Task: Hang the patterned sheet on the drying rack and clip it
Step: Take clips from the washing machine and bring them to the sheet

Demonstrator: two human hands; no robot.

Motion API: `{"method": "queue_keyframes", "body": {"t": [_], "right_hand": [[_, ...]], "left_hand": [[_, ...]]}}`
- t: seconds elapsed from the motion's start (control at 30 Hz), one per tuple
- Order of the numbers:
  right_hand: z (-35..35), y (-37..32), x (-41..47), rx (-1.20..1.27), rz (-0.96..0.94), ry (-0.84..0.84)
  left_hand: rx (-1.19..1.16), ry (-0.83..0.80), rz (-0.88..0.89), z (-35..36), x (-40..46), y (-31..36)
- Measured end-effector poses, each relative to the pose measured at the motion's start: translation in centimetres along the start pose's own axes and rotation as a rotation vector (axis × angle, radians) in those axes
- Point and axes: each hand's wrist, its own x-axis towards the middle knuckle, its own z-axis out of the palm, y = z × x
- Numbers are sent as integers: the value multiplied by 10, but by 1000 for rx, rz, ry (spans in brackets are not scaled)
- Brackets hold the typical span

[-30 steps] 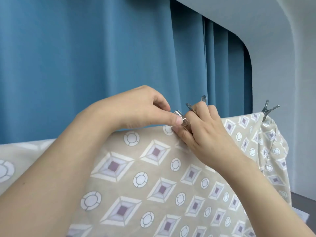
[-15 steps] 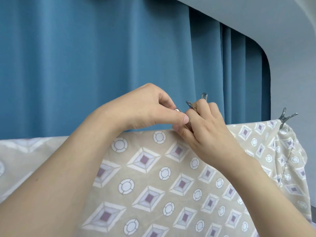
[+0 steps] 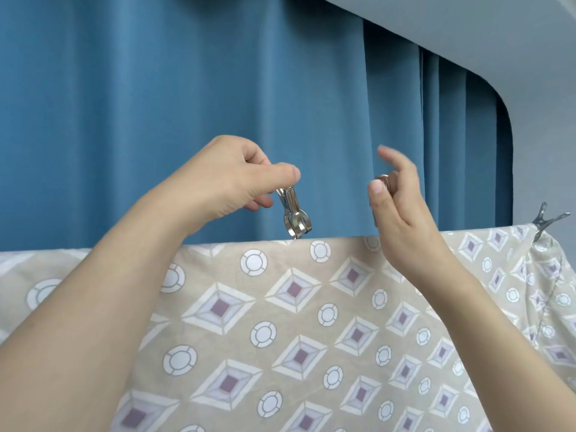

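Head view shows both hands raised above the top edge of a hanging sheet, held apart from each other. The left hand (image 3: pixel 230 179) pinches a metal clothes clip (image 3: pixel 293 213) by its handle end between thumb and curled fingers; the clip hangs downward with its rounded jaw end just above the fabric edge, and whether it touches the fabric cannot be told. The right hand (image 3: pixel 397 207), to the right of the left, has its lower fingers curled around a second metal clip (image 3: pixel 382 179), of which only a rounded shiny part shows beside the thumb; the index finger is lifted and blurred.

Below both hands, the patterned sheet (image 3: pixel 311 322) is draped over a straight horizontal support that the fabric hides, so the drying rack itself cannot be seen. The sheet is beige with white-edged diamonds that have purple centres and with white rings between them; it fills the lower half of the view, behind the two bare forearms.

Far to the right of the right hand, a third metal clip (image 3: pixel 544 221) grips the top edge of the sheet at its corner, handles splayed upward, with the fabric bunched beneath it.

Behind the hands hangs a blue curtain (image 3: pixel 156 104) in vertical folds. Beyond the right hand, a pale grey wall (image 3: pixel 545 135) and ceiling border the curtain.
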Motion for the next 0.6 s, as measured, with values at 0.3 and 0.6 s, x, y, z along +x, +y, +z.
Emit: {"method": "queue_keyframes", "body": {"t": [0.3,0.6], "right_hand": [[31,-42,29,374,261,70],[83,-92,58,811,581,-119]], "left_hand": [[-233,115,-37,-11,-12,1],[-283,177,-67,-62,-33,-14]]}}
